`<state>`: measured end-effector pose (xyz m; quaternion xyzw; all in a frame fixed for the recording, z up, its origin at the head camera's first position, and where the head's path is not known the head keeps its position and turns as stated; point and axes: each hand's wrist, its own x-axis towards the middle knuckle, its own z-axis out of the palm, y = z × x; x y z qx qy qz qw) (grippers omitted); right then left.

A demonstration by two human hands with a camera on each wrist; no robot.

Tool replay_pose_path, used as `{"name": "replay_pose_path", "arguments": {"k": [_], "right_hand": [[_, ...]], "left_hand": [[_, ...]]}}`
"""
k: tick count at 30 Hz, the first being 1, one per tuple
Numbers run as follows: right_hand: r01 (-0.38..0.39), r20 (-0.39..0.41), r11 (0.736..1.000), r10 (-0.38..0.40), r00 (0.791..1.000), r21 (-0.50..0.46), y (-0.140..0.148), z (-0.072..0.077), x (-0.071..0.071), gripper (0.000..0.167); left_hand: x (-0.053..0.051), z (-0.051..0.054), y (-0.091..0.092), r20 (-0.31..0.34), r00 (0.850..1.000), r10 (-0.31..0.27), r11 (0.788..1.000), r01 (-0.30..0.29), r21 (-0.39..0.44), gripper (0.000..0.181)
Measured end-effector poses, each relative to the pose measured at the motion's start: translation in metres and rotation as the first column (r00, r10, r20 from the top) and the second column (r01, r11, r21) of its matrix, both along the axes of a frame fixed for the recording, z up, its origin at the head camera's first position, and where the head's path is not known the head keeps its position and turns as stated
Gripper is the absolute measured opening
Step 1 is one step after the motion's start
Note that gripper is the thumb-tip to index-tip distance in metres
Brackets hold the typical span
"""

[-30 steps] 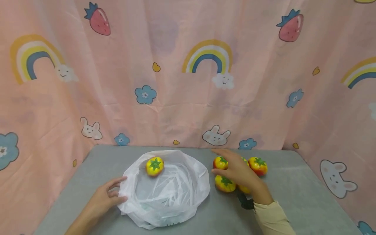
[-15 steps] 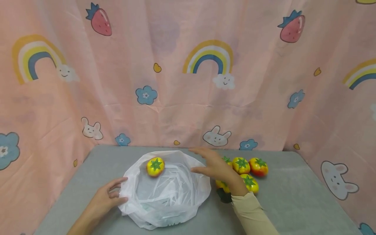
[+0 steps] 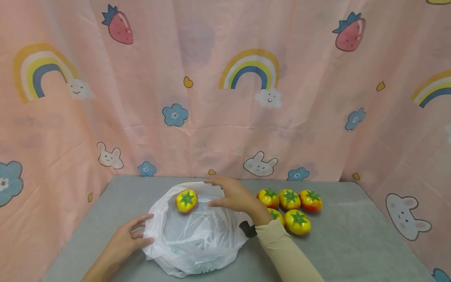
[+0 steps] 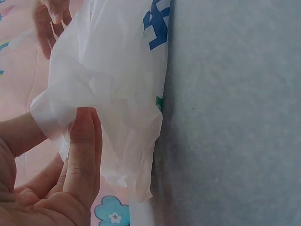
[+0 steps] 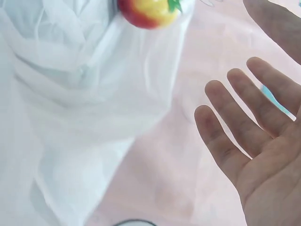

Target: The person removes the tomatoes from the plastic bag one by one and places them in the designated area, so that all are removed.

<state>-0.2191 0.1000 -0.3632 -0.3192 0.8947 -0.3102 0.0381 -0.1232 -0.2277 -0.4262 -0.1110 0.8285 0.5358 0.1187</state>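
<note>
A white plastic bag (image 3: 197,254) lies on the grey table with its mouth spread upward. Inside, at the far left, rests a round yellow-red fruit (image 3: 186,201) with a green star-shaped calyx, like a tomato or persimmon. My left hand (image 3: 127,237) holds the bag's left rim; in the left wrist view its thumb and fingers (image 4: 84,146) pinch the thin plastic. Over the bag's far right side hovers my right hand (image 3: 234,196), fingers spread and holding nothing. The right wrist view shows its bare palm (image 5: 275,165) apart from the bagged fruit (image 5: 148,12).
Several matching fruits (image 3: 297,222) sit grouped on the table (image 3: 352,235) right of the bag, one partly hidden by my right forearm. A pink curtain (image 3: 211,145) with printed rainbows and rabbits hangs behind the table and along its sides. A dark device (image 3: 248,229) is on my right wrist.
My right hand has moved left from above the grouped fruits to over the bag, uncovering most of them. The left hand and the bag have stayed in place.
</note>
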Motion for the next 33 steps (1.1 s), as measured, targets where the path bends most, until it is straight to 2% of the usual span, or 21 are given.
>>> {"name": "replay_pose_path", "arguments": {"k": [4, 14, 21, 26, 29, 33], "right_hand": [[-0.029, 0.044, 0.999, 0.028, 0.999, 0.015, -0.012, -0.007, -0.008, 0.066], [-0.088, 0.044, 0.992, 0.084, 0.995, 0.091, -0.043, -0.026, -0.023, 0.068], [-0.068, 0.07, 0.989, 0.059, 0.996, 0.13, -0.051, -0.038, -0.019, 0.075], [-0.088, 0.057, 0.989, 0.081, 0.995, 0.121, -0.053, -0.041, -0.02, 0.076], [-0.092, 0.061, 0.988, 0.085, 0.995, 0.125, -0.054, -0.044, -0.022, 0.076], [-0.098, 0.08, 0.987, 0.088, 0.993, 0.13, -0.055, -0.047, -0.024, 0.075]], "left_hand": [[-0.001, 0.0, 0.001, 0.001, 1.0, 0.001, 1.0, -0.001, 0.01, 0.079], [-0.001, 0.0, 0.001, -0.032, 0.999, -0.018, 0.999, 0.019, 0.026, 0.078], [0.002, -0.007, 0.003, -0.045, 0.997, -0.055, 0.997, 0.057, 0.058, 0.077], [0.003, -0.006, 0.001, -0.066, 0.996, -0.062, 0.994, 0.068, 0.091, 0.077], [0.002, -0.004, 0.0, -0.071, 0.996, -0.058, 0.994, 0.064, 0.084, 0.077], [-0.001, -0.002, 0.001, -0.047, 0.998, -0.035, 0.998, 0.038, 0.059, 0.078]]}}
